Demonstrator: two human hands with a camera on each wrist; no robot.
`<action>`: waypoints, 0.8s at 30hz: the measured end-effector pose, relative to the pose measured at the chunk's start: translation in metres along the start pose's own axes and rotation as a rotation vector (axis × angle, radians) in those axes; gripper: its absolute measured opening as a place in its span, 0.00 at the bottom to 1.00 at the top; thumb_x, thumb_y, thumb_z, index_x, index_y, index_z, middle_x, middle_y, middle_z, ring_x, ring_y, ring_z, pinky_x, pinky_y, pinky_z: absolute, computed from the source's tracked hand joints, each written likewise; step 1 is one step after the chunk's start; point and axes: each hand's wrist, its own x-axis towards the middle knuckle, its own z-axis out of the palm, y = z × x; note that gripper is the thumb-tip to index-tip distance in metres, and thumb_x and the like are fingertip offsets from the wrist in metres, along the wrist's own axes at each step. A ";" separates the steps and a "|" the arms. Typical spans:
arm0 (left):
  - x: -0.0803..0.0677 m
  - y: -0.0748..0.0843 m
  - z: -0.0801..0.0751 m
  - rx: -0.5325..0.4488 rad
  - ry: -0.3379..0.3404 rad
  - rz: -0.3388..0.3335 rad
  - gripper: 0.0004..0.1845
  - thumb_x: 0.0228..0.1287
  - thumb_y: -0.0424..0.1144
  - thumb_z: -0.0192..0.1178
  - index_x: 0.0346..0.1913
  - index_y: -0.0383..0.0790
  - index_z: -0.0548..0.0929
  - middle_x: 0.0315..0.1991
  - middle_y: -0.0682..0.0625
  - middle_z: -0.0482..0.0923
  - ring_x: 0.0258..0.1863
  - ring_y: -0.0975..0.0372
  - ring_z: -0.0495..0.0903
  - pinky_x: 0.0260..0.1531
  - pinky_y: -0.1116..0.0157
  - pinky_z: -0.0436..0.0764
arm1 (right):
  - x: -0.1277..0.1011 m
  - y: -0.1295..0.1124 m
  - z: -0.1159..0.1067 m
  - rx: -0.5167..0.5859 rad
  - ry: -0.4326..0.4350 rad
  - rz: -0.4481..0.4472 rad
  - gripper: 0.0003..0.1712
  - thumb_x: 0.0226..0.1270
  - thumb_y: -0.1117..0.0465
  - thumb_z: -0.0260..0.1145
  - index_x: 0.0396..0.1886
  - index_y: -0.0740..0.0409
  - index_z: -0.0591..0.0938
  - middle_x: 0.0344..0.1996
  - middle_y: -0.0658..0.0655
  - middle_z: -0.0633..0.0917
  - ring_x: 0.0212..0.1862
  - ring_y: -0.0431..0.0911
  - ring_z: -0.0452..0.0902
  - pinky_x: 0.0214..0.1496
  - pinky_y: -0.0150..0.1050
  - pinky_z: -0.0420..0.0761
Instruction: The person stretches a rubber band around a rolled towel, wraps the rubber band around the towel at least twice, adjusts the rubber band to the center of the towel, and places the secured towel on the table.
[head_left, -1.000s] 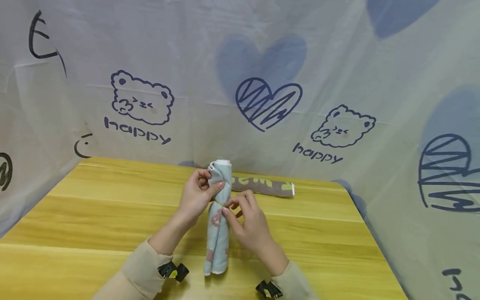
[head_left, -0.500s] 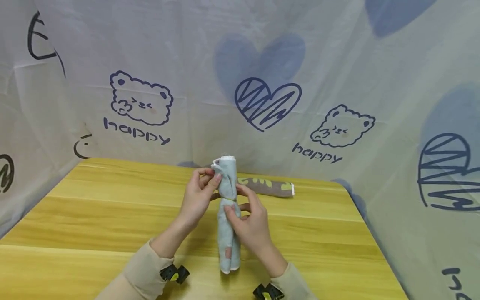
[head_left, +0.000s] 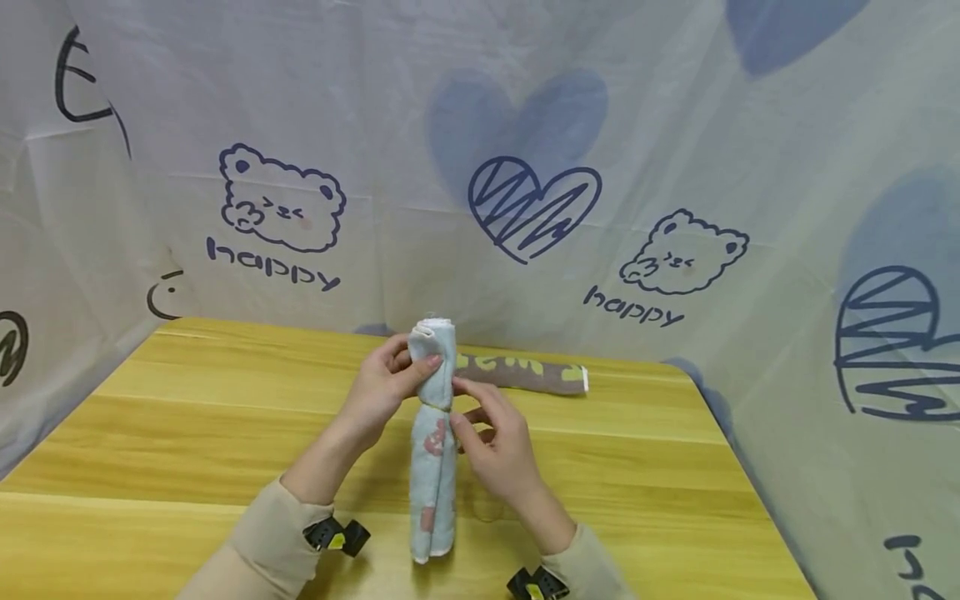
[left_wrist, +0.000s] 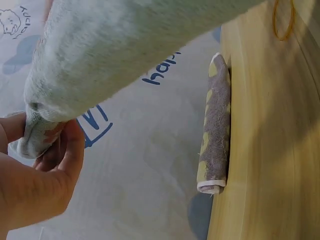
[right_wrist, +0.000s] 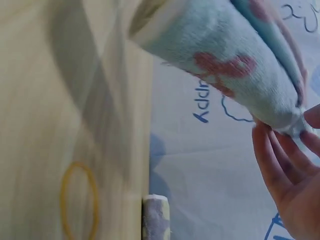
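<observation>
A rolled light blue towel (head_left: 432, 467) with pink prints stands tilted, its lower end near the table's front edge. My left hand (head_left: 393, 379) grips its upper part, thumb across the front. A thin yellow rubber band (head_left: 437, 406) cinches the roll just below that grip. My right hand (head_left: 463, 410) pinches at this band on the roll's right side. The left wrist view shows the left hand (left_wrist: 42, 175) under the blue towel (left_wrist: 125, 50). In the right wrist view the right hand (right_wrist: 290, 175) meets the narrowed blue towel (right_wrist: 235, 60).
A rolled brown towel (head_left: 525, 372) with yellow-green marks lies across the back of the wooden table (head_left: 187, 433); it also shows as the brown roll (left_wrist: 215, 130). A loose rubber band (right_wrist: 79, 200) lies on the table. Printed sheeting (head_left: 525, 125) walls the back and sides.
The blue roll has shifted left and turned about its length, showing pink prints again. The left hand's thumb now lies across its top. The right hand stays at the band.
</observation>
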 end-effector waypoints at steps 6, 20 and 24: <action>-0.001 0.000 0.003 0.005 0.095 0.010 0.21 0.69 0.30 0.67 0.61 0.31 0.75 0.50 0.41 0.84 0.43 0.62 0.86 0.40 0.65 0.87 | -0.002 0.002 0.007 -0.151 0.093 -0.134 0.14 0.69 0.67 0.71 0.53 0.59 0.83 0.54 0.60 0.79 0.40 0.50 0.88 0.29 0.31 0.86; -0.002 -0.004 0.006 -0.001 0.178 0.020 0.18 0.69 0.32 0.68 0.57 0.31 0.76 0.49 0.39 0.83 0.36 0.63 0.86 0.31 0.64 0.88 | 0.000 0.005 0.008 -0.300 0.129 -0.269 0.11 0.66 0.69 0.74 0.46 0.60 0.85 0.46 0.58 0.81 0.37 0.47 0.87 0.27 0.25 0.83; -0.002 -0.004 0.007 -0.007 0.186 0.032 0.18 0.69 0.32 0.68 0.56 0.31 0.76 0.49 0.39 0.83 0.36 0.62 0.86 0.31 0.64 0.88 | 0.000 0.005 0.009 -0.314 0.142 -0.297 0.10 0.65 0.70 0.75 0.45 0.61 0.85 0.45 0.59 0.80 0.36 0.47 0.86 0.27 0.25 0.83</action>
